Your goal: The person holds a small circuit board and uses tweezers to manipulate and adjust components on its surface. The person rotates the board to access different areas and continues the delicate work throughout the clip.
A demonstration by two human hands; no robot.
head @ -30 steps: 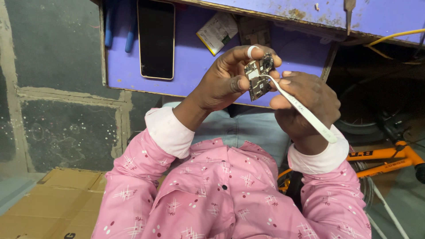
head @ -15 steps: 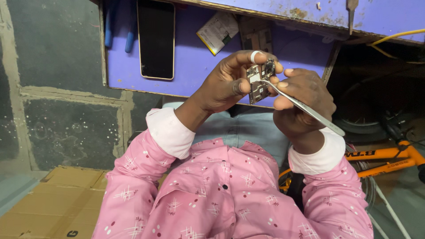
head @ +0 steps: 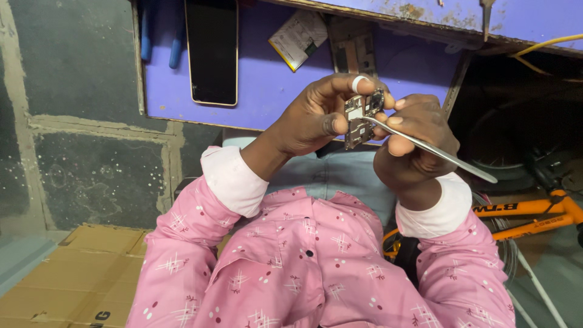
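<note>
At far left flattened cardboard (head: 67, 273) is lying on the floor, its lower edge running out of frame; above it, a dark phone (head: 211, 51) is resting face up on the purple bench top (head: 273, 91), its upper end cut off by the frame; a small printed card (head: 299, 37) is lying to its right, and beside that a dark rectangular part (head: 352, 51) that is too dim to identify; the left hand (head: 316, 118) is gripping a small circuit board (head: 359, 118) between thumb and curled fingers, holding it upright in the air above the lap and in front of the bench edge; a white band is showing on the forefinger; much of the board is being hidden by the fingers, and its components are too small to make out; the right hand (head: 413, 143) is closing round a thin metal tool (head: 437, 152), fingers pinching it near the front, with its tip touching the board's face and its rear end projecting down to the right; the exact contact spot is being covered by a fingertip; at far right an orange bicycle frame (head: 534, 215) is showing only in part behind the pink sleeve.
</note>
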